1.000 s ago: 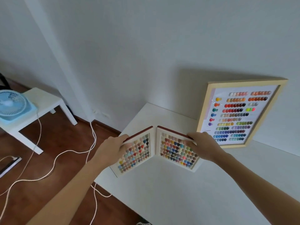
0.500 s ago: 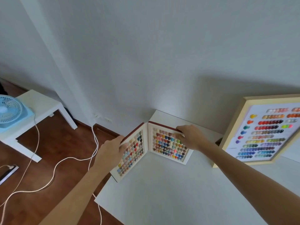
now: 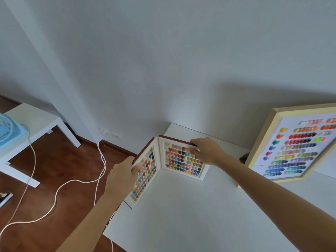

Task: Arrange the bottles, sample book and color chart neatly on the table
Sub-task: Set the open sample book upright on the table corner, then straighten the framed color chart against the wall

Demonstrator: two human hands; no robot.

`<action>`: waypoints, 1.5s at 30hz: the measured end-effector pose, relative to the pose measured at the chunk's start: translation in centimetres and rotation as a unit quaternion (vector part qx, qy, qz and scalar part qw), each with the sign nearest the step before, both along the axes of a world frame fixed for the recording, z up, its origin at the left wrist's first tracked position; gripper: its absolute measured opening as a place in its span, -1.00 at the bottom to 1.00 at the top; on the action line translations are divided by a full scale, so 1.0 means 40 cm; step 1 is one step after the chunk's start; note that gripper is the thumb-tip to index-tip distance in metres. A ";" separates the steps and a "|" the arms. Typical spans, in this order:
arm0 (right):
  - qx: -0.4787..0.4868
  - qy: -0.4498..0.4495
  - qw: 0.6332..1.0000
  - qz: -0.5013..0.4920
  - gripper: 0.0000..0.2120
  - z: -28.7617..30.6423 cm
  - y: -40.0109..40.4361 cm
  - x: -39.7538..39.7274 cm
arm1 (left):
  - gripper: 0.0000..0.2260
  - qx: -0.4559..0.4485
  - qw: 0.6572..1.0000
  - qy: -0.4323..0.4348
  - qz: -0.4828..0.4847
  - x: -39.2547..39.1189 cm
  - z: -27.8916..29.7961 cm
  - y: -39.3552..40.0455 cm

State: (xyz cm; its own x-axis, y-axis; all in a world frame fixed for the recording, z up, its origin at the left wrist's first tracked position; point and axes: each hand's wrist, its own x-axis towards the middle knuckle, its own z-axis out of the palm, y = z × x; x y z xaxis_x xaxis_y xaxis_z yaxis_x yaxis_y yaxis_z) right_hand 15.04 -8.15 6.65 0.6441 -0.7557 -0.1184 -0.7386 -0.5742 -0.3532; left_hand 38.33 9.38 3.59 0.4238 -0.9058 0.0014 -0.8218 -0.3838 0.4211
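Observation:
The sample book [image 3: 179, 161] stands open in a V at the far left corner of the white table [image 3: 181, 224], its two pages full of small coloured swatches, its cover dark red. My left hand [image 3: 123, 175] grips the outer edge of the left page. My right hand [image 3: 207, 151] holds the top edge of the right page, fingers over the swatches. The framed color chart [image 3: 298, 146] leans against the wall at the right, its wooden frame partly cut off by the picture edge. No bottles are in view.
A small white side table [image 3: 36, 122] with a blue fan [image 3: 7, 130] stands at the left on the wooden floor. White cables [image 3: 101, 160] run from a wall socket across the floor beside the table's left edge. A dark small object [image 3: 243, 158] sits behind the chart.
The sample book has moved back and left toward the table's far corner, both hands still on it. The view has swung left, so the color chart now sits at the right edge.

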 end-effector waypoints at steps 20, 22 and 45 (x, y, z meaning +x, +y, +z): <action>-0.050 -0.152 0.986 -0.039 -0.70 0.102 0.051 -0.420 | -0.67 -0.206 0.977 -0.002 -0.050 -0.442 0.150 -0.092; -0.060 -0.170 0.982 -0.059 -0.73 0.101 0.044 -0.523 | -0.70 -0.230 0.969 0.022 -0.085 -0.545 0.147 -0.118; 0.080 -0.217 0.868 -0.440 -0.46 -0.061 -0.207 -1.044 | -0.57 -0.107 0.988 0.108 -0.030 -0.917 -0.067 -0.425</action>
State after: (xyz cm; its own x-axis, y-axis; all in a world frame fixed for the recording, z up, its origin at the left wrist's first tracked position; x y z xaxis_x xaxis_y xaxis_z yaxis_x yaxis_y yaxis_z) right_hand -26.73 -16.43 4.20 -0.1625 -0.9739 -0.1586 -0.6443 0.2264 -0.7305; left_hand 1.65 -7.64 0.92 0.3799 -0.9183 0.1117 -0.7231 -0.2195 0.6549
